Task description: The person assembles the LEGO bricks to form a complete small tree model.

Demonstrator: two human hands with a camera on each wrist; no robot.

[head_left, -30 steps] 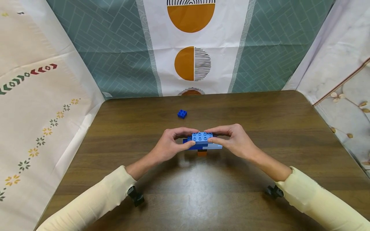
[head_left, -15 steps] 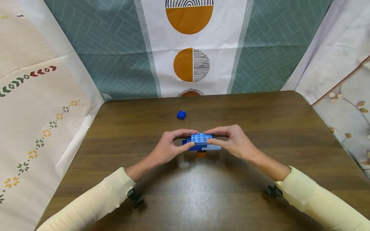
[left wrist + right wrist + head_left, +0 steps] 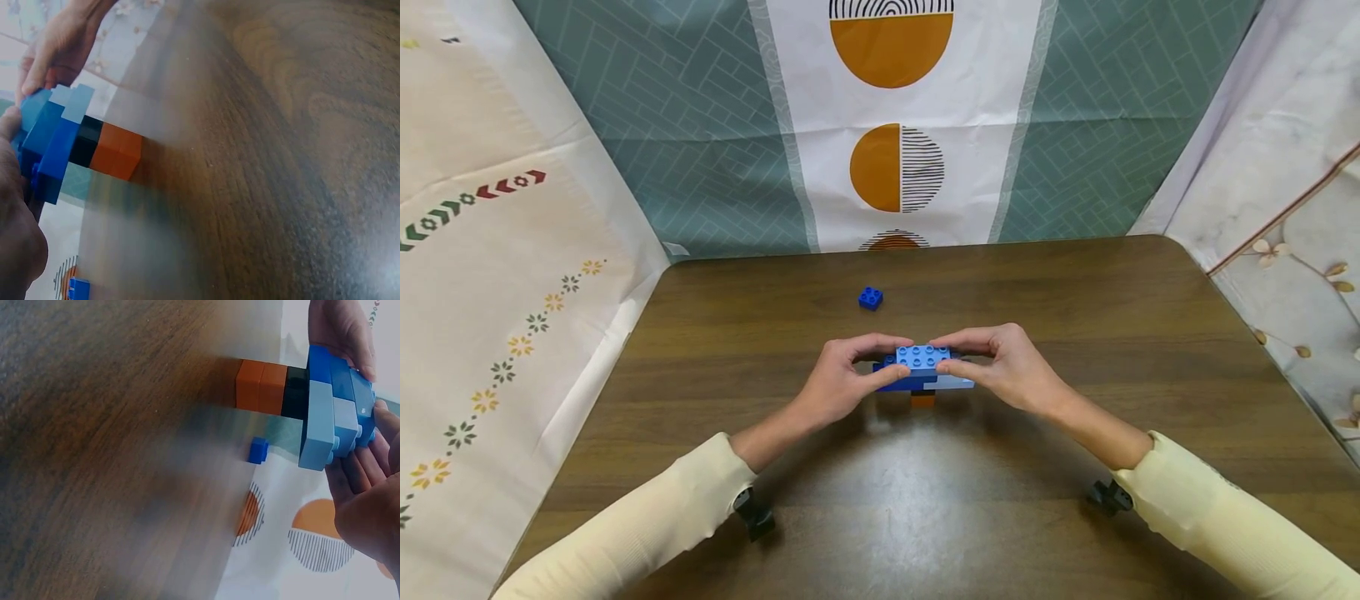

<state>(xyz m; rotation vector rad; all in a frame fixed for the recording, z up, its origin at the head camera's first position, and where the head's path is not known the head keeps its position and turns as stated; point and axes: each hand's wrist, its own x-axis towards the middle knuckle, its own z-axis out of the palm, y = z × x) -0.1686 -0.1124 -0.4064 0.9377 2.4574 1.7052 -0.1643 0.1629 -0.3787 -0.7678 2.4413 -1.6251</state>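
A tower of building bricks stands on the table in front of me. Orange bricks (image 3: pixel 259 386) form its foot, with a black brick (image 3: pixel 295 392) above them. Wider blue layers spread over that, a dark blue brick (image 3: pixel 59 159) on the left and a light blue brick (image 3: pixel 317 425) on the right. On top lies a mid-blue eight-stud brick (image 3: pixel 922 357). My left hand (image 3: pixel 835 379) pinches its left end between thumb and fingers. From the other side my right hand (image 3: pixel 1015 367) pinches the right end, thumb at the front, fingers behind.
A small dark blue four-stud brick (image 3: pixel 871 299) lies farther back on the brown wooden table (image 3: pixel 737 308). Patterned cloth (image 3: pixel 700 125) hangs behind the table's far edge, and more cloth closes off both sides.
My left thumb has shifted slightly to the right along the front of the top brick. My right hand keeps its hold, and the tower stays in place.
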